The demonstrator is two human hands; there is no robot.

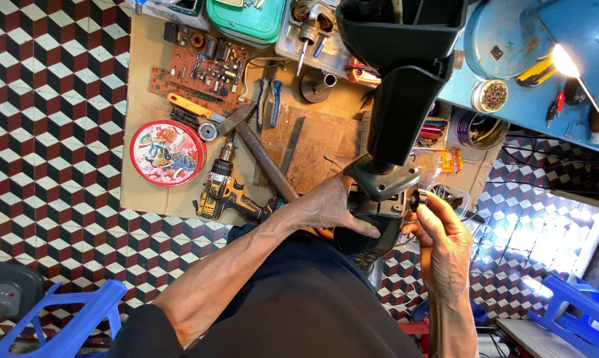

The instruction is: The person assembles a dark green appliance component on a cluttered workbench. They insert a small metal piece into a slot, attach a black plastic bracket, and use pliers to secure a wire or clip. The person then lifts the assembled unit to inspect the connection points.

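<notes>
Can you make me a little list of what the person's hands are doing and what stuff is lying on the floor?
left hand: grips the body of the black machine
right hand: fingers pinch a small black knob on the machine's side
floor mat: brown cardboard sheet
tools on it: yellow and black drill, hammer, blue-handled pliers
also there: round red tin, circuit board
nearby: blue plastic stool

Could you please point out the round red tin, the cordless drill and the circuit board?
Round red tin (167,152), head view, middle of the printed lid.
Cordless drill (224,190), head view, on the yellow and black body.
Circuit board (205,73), head view, middle of the brown board.
</notes>
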